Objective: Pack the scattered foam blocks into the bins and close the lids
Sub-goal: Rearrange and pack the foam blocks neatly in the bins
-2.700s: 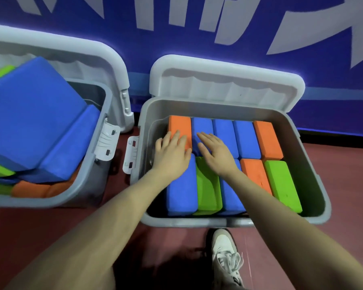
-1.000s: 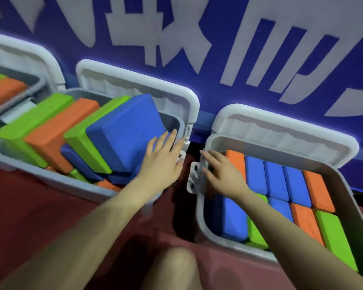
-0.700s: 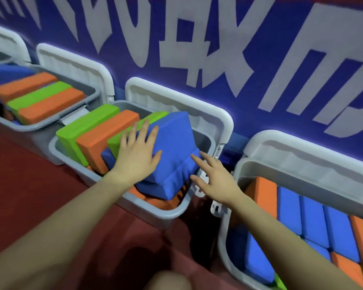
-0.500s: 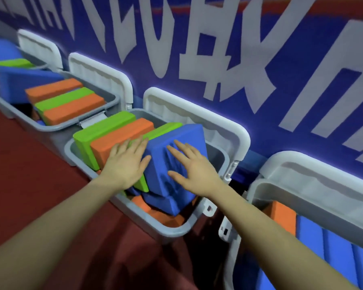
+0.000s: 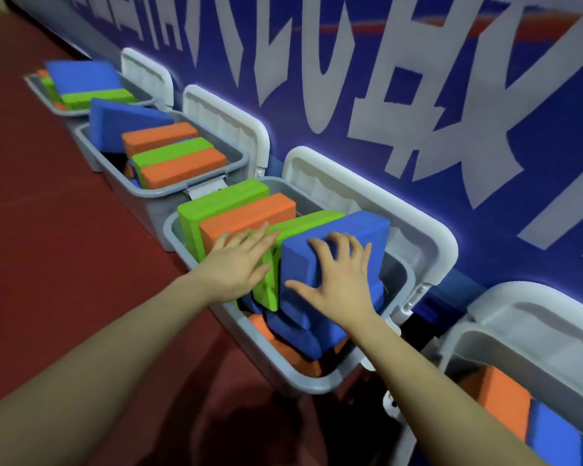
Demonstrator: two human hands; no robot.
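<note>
A grey bin (image 5: 303,381) in the middle holds foam blocks standing on edge above its rim: a green block (image 5: 216,203), an orange block (image 5: 249,213), a second green block (image 5: 300,227) and a big blue block (image 5: 350,233). My left hand (image 5: 239,264) lies flat with straight fingers on the orange and green blocks. My right hand (image 5: 340,280) is spread over the near corner of the blue block, fingertips bent onto its top. More blue and orange blocks lie lower in the bin. Its white lid (image 5: 377,203) stands open against the wall.
Two more open grey bins (image 5: 162,193) (image 5: 48,95) full of blocks run to the far left. Another open bin (image 5: 458,341) with orange and blue blocks is at the lower right. A blue banner wall (image 5: 418,95) backs the row. Red floor (image 5: 64,247) lies to the left.
I turned left from the neatly packed right bin to the middle one. Both hands moved onto its standing blocks; the right hand came across from the bin's edge onto the blue block.
</note>
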